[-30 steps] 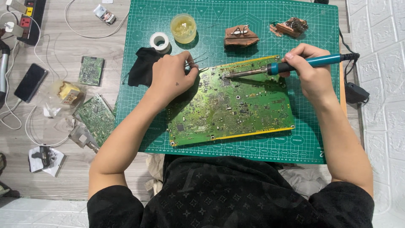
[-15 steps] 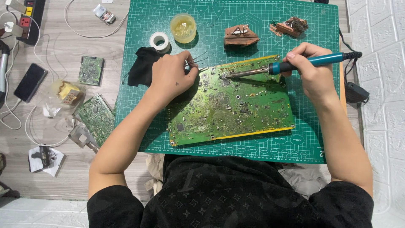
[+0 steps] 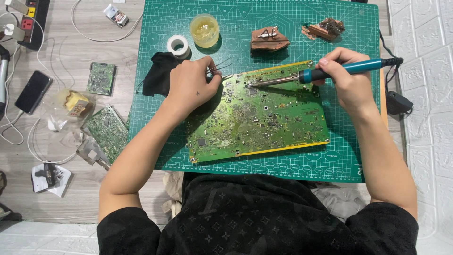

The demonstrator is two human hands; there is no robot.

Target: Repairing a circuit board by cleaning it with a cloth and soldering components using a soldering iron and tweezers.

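A large green circuit board (image 3: pixel 257 115) with yellow edges lies on a green cutting mat (image 3: pixel 264 28). My right hand (image 3: pixel 347 80) grips a blue-handled soldering iron (image 3: pixel 325 73); its metal tip rests on the board's upper middle. My left hand (image 3: pixel 191 85) rests at the board's upper left corner and pinches metal tweezers (image 3: pixel 221 70), whose tips point right toward the iron's tip.
On the mat's far side sit a white tape roll (image 3: pixel 178 45), a yellow flux jar (image 3: pixel 204 30), a black cloth (image 3: pixel 158 75) and two brown holders (image 3: pixel 269 38) (image 3: pixel 325 28). Left of the mat lie smaller circuit boards (image 3: pixel 101 78) (image 3: pixel 107 132), a phone (image 3: pixel 33 92), cables and a power strip (image 3: pixel 33 19).
Both hands hold nearly the same pose; the iron's tip stays on the same spot of the board. No clear movement.
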